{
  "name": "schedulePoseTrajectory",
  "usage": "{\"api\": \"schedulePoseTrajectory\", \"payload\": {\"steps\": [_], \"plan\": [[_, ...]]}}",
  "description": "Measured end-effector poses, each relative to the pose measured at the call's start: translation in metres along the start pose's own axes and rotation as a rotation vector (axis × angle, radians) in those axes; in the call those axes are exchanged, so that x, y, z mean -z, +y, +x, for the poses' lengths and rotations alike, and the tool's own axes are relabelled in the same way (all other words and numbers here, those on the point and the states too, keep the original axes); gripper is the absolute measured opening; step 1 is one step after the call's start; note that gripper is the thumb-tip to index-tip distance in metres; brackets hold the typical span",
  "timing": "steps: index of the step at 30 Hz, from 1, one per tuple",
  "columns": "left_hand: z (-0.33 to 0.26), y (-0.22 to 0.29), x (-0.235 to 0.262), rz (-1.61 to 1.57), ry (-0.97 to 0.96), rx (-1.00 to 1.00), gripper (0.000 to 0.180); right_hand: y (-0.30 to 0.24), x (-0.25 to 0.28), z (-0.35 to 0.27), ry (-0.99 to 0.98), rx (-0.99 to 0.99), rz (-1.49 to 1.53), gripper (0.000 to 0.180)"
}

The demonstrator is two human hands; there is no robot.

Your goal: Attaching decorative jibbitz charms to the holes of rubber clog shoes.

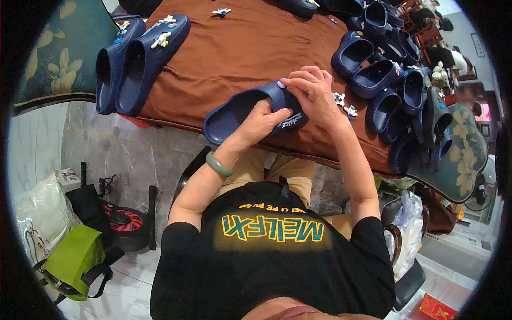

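A navy blue clog (230, 114) is tilted at the near edge of the brown-covered table, its heel toward me on the left. My left hand (261, 121) is closed around its upper, fingers inside the opening and thumb outside beside a white lettered charm (290, 122). At the upper's far side my right hand (312, 90) pinches a small whitish piece (281, 84) against the clog; its exact kind is hard to make out. Just right of that hand, two small white and dark charms (344, 104) lie on the cloth.
A pair of navy clogs with white figure charms (152, 58) stands at the table's left. Many more clogs (376, 77) crowd the right side. One loose charm (221, 12) lies far back on the brown cloth (229, 48). Bags (74, 258) sit on the floor at left.
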State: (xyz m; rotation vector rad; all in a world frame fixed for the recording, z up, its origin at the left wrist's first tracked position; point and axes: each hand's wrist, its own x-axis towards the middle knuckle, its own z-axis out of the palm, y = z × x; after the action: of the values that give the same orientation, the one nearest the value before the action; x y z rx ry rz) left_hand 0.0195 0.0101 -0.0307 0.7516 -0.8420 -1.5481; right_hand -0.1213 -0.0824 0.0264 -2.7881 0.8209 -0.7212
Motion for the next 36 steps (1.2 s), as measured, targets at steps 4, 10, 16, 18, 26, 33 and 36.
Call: {"api": "schedulePoseTrajectory", "payload": {"steps": [4, 10, 16, 18, 26, 33, 36], "plan": [[0.002, -0.001, 0.002, 0.033, 0.002, 0.007, 0.025, 0.000, 0.007, 0.000, -0.037, 0.043, -0.042, 0.019], [0.001, -0.008, 0.006, 0.130, -0.021, 0.001, 0.021, -0.007, 0.015, -0.005, -0.183, 0.173, -0.273, 0.035], [0.004, -0.011, 0.006, 0.156, 0.010, -0.053, 0.019, -0.010, 0.001, -0.008, -0.089, 0.138, -0.218, 0.039], [0.007, -0.013, 0.013, 0.165, 0.007, -0.010, 0.020, -0.006, 0.001, -0.008, -0.082, 0.089, -0.184, 0.038], [0.007, -0.005, 0.003, 0.086, 0.015, 0.008, 0.027, 0.038, 0.016, -0.005, 0.102, -0.100, 0.155, 0.022], [0.003, -0.001, -0.002, 0.074, 0.019, 0.024, 0.034, 0.052, 0.034, -0.031, 0.195, -0.258, 0.288, 0.011], [0.004, -0.004, -0.001, 0.113, 0.048, 0.016, 0.031, 0.043, 0.018, -0.006, 0.140, -0.017, 0.338, 0.012]]}}
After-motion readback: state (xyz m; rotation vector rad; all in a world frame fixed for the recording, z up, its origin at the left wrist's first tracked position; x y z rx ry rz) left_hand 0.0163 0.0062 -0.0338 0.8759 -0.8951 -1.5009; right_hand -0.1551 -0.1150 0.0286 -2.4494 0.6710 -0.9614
